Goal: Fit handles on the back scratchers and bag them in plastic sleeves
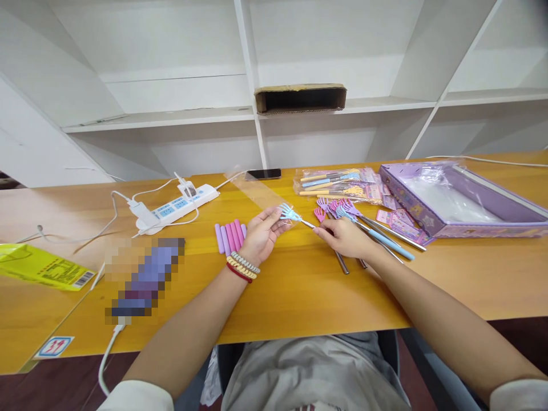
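A back scratcher (pixel 291 213) with a light blue hand-shaped head and a thin metal rod is held between both hands. My left hand (pixel 262 233) pinches the clear plastic bag around its blue head. My right hand (pixel 342 235) grips the metal rod near its other end. Beside my left wrist lie several pink and purple handle sleeves (pixel 230 236), side by side. Under and around my right hand are several more back scratchers (pixel 351 208) with pink, purple and blue heads; their metal rods (pixel 393 230) point toward me.
Bagged back scratchers (pixel 338 184) lie behind, near a purple tray box (pixel 492 230) with plastic inside and printed cards (pixel 402 224). On the left are a power strip (pixel 175 210), cables, a blurred phone (pixel 148 279) and a yellow packet (pixel 43 267). A black phone (pixel 263 174) rests by the shelf.
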{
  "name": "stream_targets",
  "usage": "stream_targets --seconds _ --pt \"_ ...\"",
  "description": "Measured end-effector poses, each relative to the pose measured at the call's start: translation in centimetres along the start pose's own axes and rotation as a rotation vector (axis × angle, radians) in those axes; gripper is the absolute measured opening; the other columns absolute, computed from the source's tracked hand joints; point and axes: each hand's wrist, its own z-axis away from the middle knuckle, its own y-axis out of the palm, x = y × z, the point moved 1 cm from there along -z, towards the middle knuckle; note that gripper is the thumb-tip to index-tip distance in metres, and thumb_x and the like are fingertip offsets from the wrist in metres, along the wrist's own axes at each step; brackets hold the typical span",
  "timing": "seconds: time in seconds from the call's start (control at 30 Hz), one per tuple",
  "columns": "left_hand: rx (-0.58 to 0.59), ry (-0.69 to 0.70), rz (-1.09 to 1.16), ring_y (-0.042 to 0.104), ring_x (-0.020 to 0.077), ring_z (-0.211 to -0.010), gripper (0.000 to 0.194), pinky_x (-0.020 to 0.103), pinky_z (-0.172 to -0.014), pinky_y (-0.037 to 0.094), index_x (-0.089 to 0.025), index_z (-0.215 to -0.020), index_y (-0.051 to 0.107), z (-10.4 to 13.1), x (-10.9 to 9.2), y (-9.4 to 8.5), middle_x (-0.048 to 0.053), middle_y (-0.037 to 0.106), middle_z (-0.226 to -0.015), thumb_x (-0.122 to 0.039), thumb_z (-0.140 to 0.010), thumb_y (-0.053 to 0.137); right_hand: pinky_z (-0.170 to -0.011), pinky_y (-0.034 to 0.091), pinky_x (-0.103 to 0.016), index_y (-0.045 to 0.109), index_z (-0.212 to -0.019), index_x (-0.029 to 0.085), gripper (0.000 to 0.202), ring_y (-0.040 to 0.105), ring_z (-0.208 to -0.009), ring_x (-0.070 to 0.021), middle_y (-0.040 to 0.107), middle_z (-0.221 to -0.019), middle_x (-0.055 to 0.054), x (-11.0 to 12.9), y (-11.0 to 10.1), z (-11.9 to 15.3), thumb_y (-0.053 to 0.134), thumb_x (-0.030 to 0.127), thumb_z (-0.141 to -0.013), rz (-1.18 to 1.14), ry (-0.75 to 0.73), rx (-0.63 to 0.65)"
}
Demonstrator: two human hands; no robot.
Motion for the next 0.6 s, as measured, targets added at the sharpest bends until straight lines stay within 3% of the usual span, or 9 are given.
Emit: stream_targets --seconds 0.13,0.33,0.5,0.6 --pt "0.066 -0.007 -0.101 0.064 0.0132 -0.073 0.025 0.025 -0.066 0.053 -0.014 -0.089 0.059 0.7 0.4 0.4 0.004 0.066 -0.082 -0.019 -0.068 0.070 -0.056 0.029 -0.024 0.057 -0.072 0.017 0.037 0.045 -0.051 -0.0110 0.055 -0.058 -0.003 0.3 0.3 0.1 0.036 0.041 -0.089 -0.009 -0.056 0.000" --pt "0.266 -0.119 -0.236 0.064 0.0188 -0.082 0.024 0.027 -0.068 0.052 -0.012 -0.085 0.063 1.7 1.2 1.2 0.010 0.067 -0.088 -0.022 -0.066 0.072 -0.053 0.029 -0.023 0.057 -0.073 0.017 0.040 0.044 -0.049 -0.0107 0.055 -0.056 -0.002 0.4 0.9 0.1 0.034 0.044 -0.089 -0.079 -0.093 0.011" --pt "0.177 -0.107 -0.094 0.065 0.0209 -0.082 0.037 0.029 -0.064 0.052 -0.012 -0.089 0.062 1.1 0.9 0.8 0.012 0.067 -0.087 -0.047 -0.076 0.058 -0.054 0.030 -0.023 0.059 -0.076 0.017 0.039 0.046 -0.051 -0.0106 0.056 -0.057 -0.002 0.4 0.7 0.1 0.036 0.046 -0.089 -0.108 -0.096 0.033" --pt "0.097 -0.084 -0.103 0.065 0.0174 -0.070 0.033 0.027 -0.060 0.052 -0.012 -0.086 0.060 0.8 0.9 0.5 0.009 0.067 -0.078 -0.043 -0.075 0.061 -0.053 0.030 -0.023 0.059 -0.074 0.016 0.040 0.044 -0.049 -0.0100 0.054 -0.054 -0.001 0.5 0.5 0.1 0.038 0.047 -0.087 -0.130 -0.080 0.030"
